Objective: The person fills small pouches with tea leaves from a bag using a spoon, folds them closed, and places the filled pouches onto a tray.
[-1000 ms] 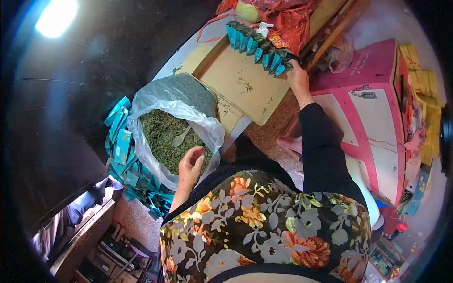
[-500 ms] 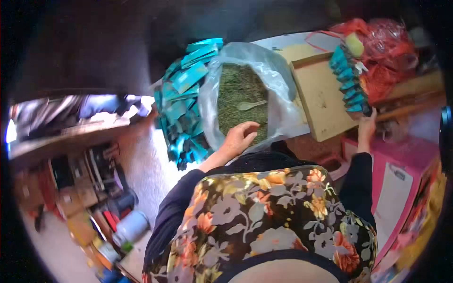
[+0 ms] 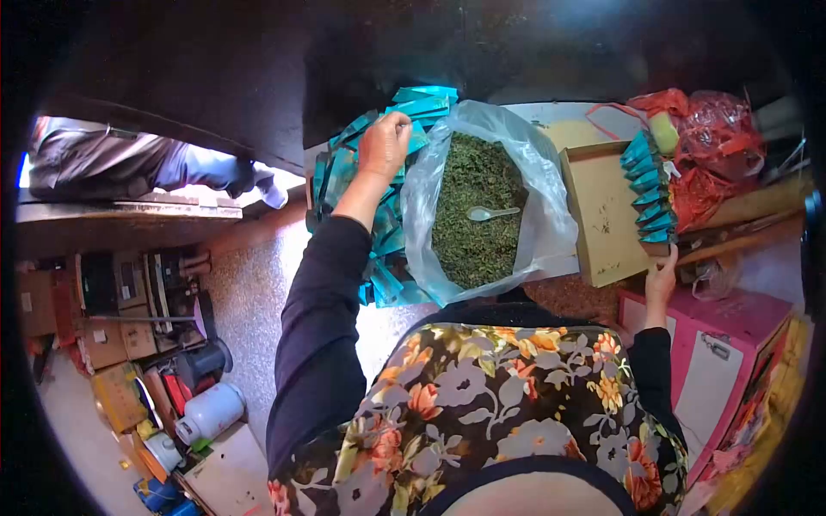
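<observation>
My left hand (image 3: 385,146) lies over a heap of teal packets (image 3: 389,236), its fingers curled in. Whatever is between those fingertips is hidden. Beside the heap, a clear plastic bag (image 3: 551,211) stands wide open around dried green leaves (image 3: 473,249), with a pale spoon (image 3: 493,213) lying on top. To the right is a shallow cardboard box (image 3: 602,215) with a row of upright teal packets (image 3: 645,185) along its right side. My right hand (image 3: 661,282) is at the box's near right corner, index finger stretched up against the row's near end and holding nothing visible.
Red plastic bags (image 3: 718,142) sit beyond the box at right. A pink cabinet (image 3: 731,314) stands below my right hand. On the floor at left are a grey gas cylinder (image 3: 211,411) and cardboard boxes (image 3: 107,335). Another person's leg (image 3: 163,163) shows at far left.
My left hand has moved from the bag's near edge up and left onto the teal packets. My right hand stays at the box corner, with its index finger now straighter. The view has shifted.
</observation>
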The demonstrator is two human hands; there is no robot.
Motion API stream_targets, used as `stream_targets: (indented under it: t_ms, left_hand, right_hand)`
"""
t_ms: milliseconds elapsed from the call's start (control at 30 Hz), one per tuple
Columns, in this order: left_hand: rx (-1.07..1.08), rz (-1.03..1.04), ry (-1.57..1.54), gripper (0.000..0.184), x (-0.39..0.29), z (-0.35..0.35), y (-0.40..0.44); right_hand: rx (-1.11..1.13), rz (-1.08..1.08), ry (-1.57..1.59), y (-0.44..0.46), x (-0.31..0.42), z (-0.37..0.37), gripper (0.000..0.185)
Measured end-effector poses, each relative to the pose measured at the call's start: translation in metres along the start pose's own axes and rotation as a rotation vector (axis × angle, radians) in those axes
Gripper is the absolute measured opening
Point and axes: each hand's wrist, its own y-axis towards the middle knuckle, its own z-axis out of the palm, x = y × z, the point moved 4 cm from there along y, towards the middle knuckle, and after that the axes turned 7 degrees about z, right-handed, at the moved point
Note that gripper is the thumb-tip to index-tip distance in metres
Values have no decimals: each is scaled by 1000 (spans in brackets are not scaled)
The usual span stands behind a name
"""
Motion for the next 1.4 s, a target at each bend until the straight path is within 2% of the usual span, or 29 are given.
stream_targets:
  t_ms: [33, 100, 133, 167, 233, 300, 567, 767, 867, 967, 1000, 1067, 1100, 1167, 1233, 1267, 1333, 1367, 1400]
  left_hand:
    - [79, -26, 109, 9, 6, 4, 16]
    - [106, 125, 284, 14, 12, 12, 37]
    - [104, 166, 330, 14, 19, 18, 46]
    - [91, 175, 381, 11, 27, 25, 53]
    - [60, 158, 469, 6, 33, 33, 65]
    - [124, 93, 512, 8, 42, 41, 71]
    - [203, 116, 521, 13, 55, 51, 78]
    - [254, 264, 458, 12, 53, 38, 68]
    - [208, 225, 367, 10, 53, 12, 56]
    - [107, 165, 311, 5, 49, -24, 38]
    - [71, 130, 288, 5, 49, -34, 29]
    - [-52, 123, 176, 7, 55, -52, 11]
    - [-103, 13, -3, 9, 60, -58, -1]
    - [-188, -126, -268, 10, 58, -66, -28]
    - [-236, -275, -345, 12, 38, -76, -54]
    - [-267, -271, -287, 15, 27, -79, -65]
    - [-311, -384, -536, 16, 14, -62, -91]
    - [-310, -423, -502, 13, -9, -64, -97]
    - [-312, -430, -616, 12, -15, -55, -107]
  right_hand:
    - [5, 6, -42, -6, 5, -2, 69]
    - [55, 48, -85, -11, -12, -3, 71]
    - [71, -39, -85, -18, -14, -8, 72]
    - [88, -127, -85, -24, -16, -12, 74]
    - [84, -88, -117, -34, -25, -22, 72]
    - [140, -35, -131, -45, -31, -30, 71]
    - [171, 146, -243, -53, -61, -29, 62]
    - [131, 28, -110, -45, -35, -16, 61]
    - [153, 5, -89, -28, -27, -4, 63]
    - [140, -57, -90, -23, 5, -6, 62]
    - [66, -206, -23, -18, 4, 0, 63]
    - [72, -144, -37, -7, 22, 7, 62]
    - [56, -247, 31, -6, 47, 4, 58]
    - [124, -285, 185, -17, 109, 1, 53]
    - [142, -465, 272, -19, 152, 18, 43]
    - [175, -548, 339, -34, 191, 18, 39]
    - [205, -747, 491, -60, 255, 20, 37]
    - [267, -740, 504, -72, 285, 17, 37]
    - [330, -725, 520, -84, 311, 14, 38]
